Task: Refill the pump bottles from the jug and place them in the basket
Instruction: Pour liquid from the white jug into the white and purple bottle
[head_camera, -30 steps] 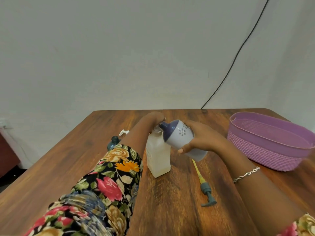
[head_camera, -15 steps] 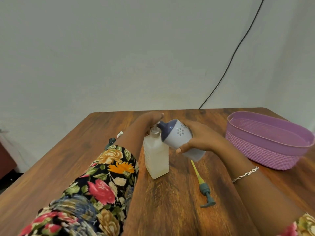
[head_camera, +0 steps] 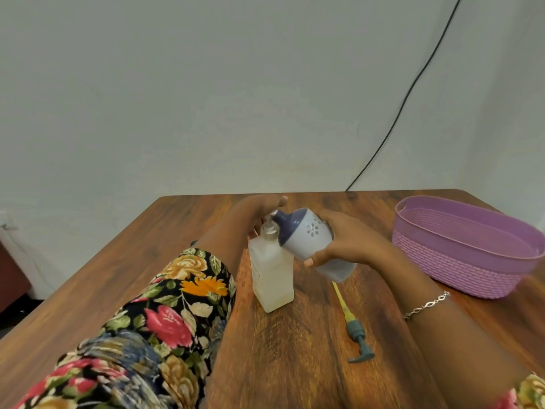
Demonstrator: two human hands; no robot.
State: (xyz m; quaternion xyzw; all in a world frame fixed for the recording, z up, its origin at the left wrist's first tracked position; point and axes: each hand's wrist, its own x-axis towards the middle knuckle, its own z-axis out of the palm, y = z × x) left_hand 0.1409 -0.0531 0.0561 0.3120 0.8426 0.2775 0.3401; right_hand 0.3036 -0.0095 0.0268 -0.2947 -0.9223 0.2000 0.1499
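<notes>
A clear square pump bottle (head_camera: 272, 278) with its pump off stands upright mid-table, holding pale liquid. My left hand (head_camera: 253, 209) reaches round its far side and holds it at the shoulder and neck. My right hand (head_camera: 351, 246) grips a grey-blue jug (head_camera: 309, 240) with a dark blue spouted top, tilted left so that the spout meets the bottle's silver neck. A teal pump head with a yellow tube (head_camera: 355, 335) lies flat on the table to the right of the bottle. The purple basket (head_camera: 460, 261) sits at the right edge, with nothing visible inside.
The wooden table (head_camera: 295, 364) runs back to a pale wall. A black cable (head_camera: 413, 84) hangs down the wall to the table's far edge. My floral left sleeve (head_camera: 165, 320) covers the table's left part.
Both hands, the jug and the bottle keep the same pose. The view shifted slightly, and a small teal bottle seen earlier at the left is now hidden behind my sleeve.
</notes>
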